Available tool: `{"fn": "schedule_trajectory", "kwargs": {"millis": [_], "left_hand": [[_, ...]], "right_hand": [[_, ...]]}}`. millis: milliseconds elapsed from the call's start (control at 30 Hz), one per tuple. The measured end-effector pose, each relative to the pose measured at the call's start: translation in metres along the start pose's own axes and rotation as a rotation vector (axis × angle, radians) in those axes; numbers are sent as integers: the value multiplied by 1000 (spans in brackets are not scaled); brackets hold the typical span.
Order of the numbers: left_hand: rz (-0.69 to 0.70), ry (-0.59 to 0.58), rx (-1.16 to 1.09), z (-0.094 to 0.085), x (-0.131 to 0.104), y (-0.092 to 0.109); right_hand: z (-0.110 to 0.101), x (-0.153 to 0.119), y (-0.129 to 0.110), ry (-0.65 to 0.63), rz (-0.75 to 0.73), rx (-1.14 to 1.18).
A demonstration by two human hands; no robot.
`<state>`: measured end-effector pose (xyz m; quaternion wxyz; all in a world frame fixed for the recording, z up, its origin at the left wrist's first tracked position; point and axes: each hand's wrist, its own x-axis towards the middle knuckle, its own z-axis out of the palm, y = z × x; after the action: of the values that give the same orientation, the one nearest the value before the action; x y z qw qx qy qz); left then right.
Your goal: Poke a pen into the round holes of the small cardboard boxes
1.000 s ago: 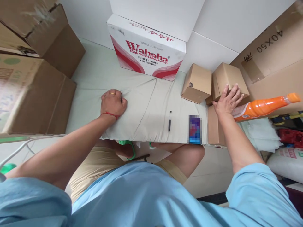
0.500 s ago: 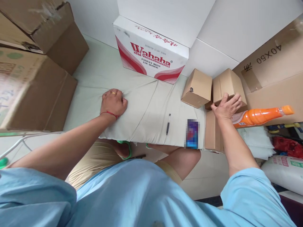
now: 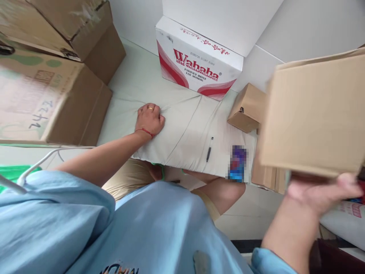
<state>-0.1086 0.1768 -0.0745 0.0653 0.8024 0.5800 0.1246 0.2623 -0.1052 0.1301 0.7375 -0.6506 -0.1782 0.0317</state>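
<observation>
My left hand rests in a fist on the pale cloth-covered surface, a ring on one finger and a red string around the wrist. On the right, my right hand supports a brown cardboard box from below, raised close to the camera. The thumb shows at the box's lower edge, while the other fingers are partly hidden and blurred. Between the hands lie a black pen and a pixelated blue-purple flat item. A smaller cardboard box sits just left of the raised one.
A white and red Wahaha carton stands against the wall at the back. Large cardboard boxes are stacked at the left. Another low cardboard box lies at the right edge. A white cable runs at lower left.
My right hand has lifted a cardboard box from the right side up toward the camera. The orange bottle is out of sight now. The view has shifted; my left hand stays in place.
</observation>
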Motion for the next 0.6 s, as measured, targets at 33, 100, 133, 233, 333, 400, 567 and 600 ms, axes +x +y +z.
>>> {"fn": "schedule_trajectory", "kwargs": {"millis": [33, 100, 133, 233, 333, 400, 567, 600], "left_hand": [[-1, -3, -6, 0, 0, 0], [-6, -7, -18, 0, -1, 0], [-10, -9, -22, 0, -2, 0], [-15, -18, -27, -1, -3, 1], [-7, -30, -28, -2, -3, 2], [-3, -31, -30, -3, -3, 3], [-4, -33, -57, -3, -3, 2], [-1, -35, -59, -4, -3, 2]], "right_hand": [[3, -34, 2, -120, 115, 74], [12, -94, 13, -262, 438, 186], [15, -118, 21, -276, 600, 231], [18, -165, 48, -364, 1009, 339], [11, -183, 64, -414, 1182, 438], [7, -184, 68, -394, 1229, 488], [8, -176, 70, -361, 1284, 541], [10, -175, 71, -365, 1297, 541]]}}
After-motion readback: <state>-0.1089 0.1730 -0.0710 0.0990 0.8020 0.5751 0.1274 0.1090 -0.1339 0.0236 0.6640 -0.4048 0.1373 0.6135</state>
